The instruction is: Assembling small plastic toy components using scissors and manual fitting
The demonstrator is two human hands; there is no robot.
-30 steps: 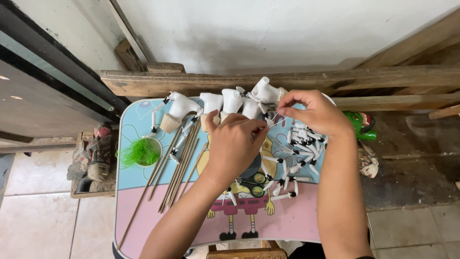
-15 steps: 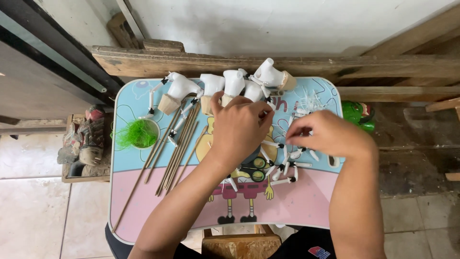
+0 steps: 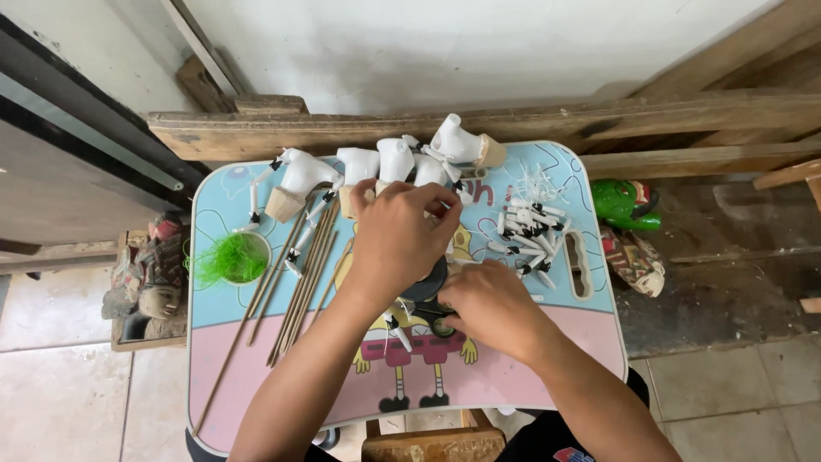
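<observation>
Head view shows a person seated at a small desk (image 3: 256, 393) with a cartoon-printed pink and blue top, set against a wooden beam (image 3: 599, 120) and a white wall.

Left hand (image 3: 398, 239) is over the middle of the desk, fingers curled together near the base of a white puppet torso (image 3: 428, 171); whether it actually grips something I cannot tell, since the fingertips hide the contact. Right hand (image 3: 492, 308) rests lower, fingers closed down on a dark round object (image 3: 428, 287) lying on the desk between the two hands; the object is largely covered, so its kind cannot be told.

Condition of the work, as a judgement: a row of white torsos (image 3: 376, 162) stands along the far edge, several with thin jointed arms already attached, which suggests that part is done for them. A heap of small white arm pieces (image 3: 526, 235) with dark joints lies just right of the hands, unfitted, so a fair amount appears to remain. A bundle of thin wooden sticks (image 3: 299, 274) lies left of the hands, apart from the figures and seemingly unused.

A bowl holding green fibre (image 3: 229, 259) sits near the desk's left edge. On the floor, a carved mask (image 3: 145, 291) lies to the left, a green mask (image 3: 629, 204) to the right.
</observation>
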